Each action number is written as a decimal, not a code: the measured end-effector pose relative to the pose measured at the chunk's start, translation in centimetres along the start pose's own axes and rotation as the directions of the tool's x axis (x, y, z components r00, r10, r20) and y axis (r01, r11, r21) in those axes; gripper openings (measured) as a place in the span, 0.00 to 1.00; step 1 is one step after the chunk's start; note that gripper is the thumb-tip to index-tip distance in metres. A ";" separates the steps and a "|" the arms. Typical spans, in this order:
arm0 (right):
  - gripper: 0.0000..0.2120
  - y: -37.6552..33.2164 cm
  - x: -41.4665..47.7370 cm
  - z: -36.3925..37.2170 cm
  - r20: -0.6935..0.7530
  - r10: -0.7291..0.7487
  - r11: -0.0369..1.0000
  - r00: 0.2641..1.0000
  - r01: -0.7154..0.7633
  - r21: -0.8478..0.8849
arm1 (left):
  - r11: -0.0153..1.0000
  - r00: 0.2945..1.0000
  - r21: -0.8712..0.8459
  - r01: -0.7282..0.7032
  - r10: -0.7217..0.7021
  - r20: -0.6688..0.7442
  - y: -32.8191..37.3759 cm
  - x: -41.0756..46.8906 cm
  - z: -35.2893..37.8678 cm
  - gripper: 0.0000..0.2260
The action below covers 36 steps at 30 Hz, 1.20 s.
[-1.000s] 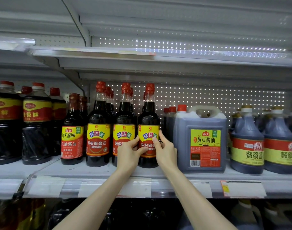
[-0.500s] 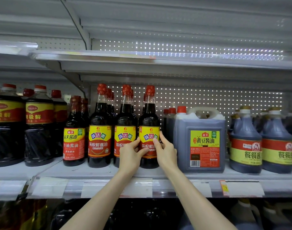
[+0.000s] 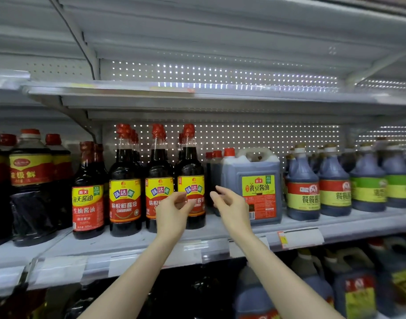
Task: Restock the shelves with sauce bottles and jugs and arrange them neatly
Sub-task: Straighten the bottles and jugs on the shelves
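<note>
A: Why do the 3 yellow-label bottles point(image 3: 159, 171) stand labels-out along the shelf point(image 3: 128, 245) front?
B: Probably to make a neat facing row. The left hand point(image 3: 174, 210) hovers loosely curled and empty, just before the third bottle point(image 3: 191, 166).
A: And the right hand point(image 3: 232, 208)?
B: It is at the bottle's 4 o'clock, relaxed and holding nothing, in front of the jug point(image 3: 255, 171).

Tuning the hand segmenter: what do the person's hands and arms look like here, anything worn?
The left forearm and right forearm are bare to the frame edge, no sleeves in view. The left hand and right hand carry no gloves, watch or wristband. No rings show, though both are slightly blurred.
</note>
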State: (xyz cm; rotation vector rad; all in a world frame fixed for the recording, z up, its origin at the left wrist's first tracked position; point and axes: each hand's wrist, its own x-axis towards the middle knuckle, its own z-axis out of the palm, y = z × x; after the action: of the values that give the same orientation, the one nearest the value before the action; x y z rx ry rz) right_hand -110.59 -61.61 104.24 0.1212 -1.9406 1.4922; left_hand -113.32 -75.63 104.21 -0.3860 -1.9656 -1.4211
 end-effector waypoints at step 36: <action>0.38 6.1 7.0 -18.1 0.422 0.043 0.997 0.906 -0.063 0.035 | 0.963 0.935 -0.043 0.266 -0.247 0.256 6.7 -3.7 11.3 0.39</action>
State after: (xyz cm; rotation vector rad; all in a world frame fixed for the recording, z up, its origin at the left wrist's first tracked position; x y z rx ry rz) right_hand -110.59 -41.29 105.14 0.4494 -2.2592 1.6517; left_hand -110.54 -62.26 104.55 -0.3669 -2.2332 -1.6859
